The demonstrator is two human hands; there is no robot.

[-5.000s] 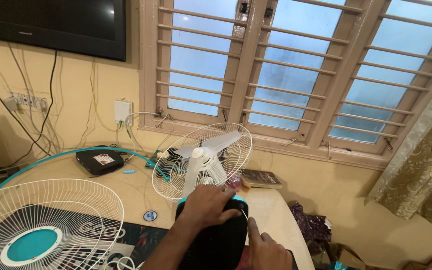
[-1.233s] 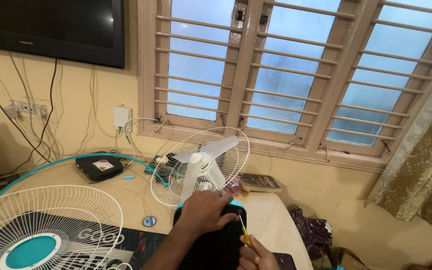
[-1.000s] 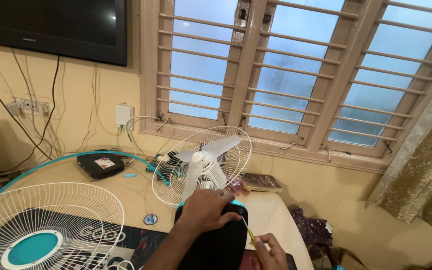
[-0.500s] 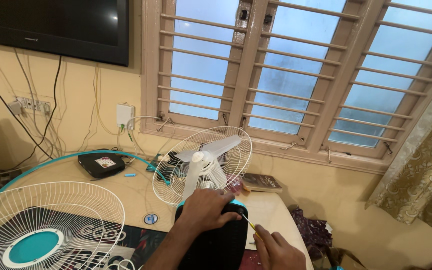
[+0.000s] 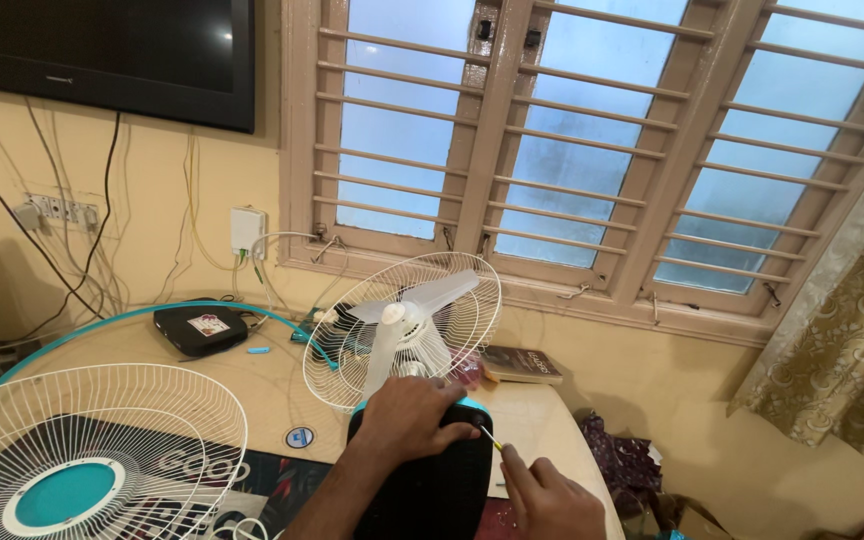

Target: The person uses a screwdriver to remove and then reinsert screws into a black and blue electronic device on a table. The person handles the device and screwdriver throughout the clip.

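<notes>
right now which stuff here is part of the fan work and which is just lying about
In use: left hand on the black motor housing; right hand with the screwdriver; fan blades; rear guard.

Lying about: front grille, black box, book.

Hands (image 5: 407, 420) on black fan housing (image 5: 430, 490)

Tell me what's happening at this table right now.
A person is working on a partly dismantled table fan. The left hand steadies the fan's black motor housing from behind, while the right hand holds a small screwdriver with its tip at the housing. The fan's front guard lies detached on the table, to the left.
</notes>
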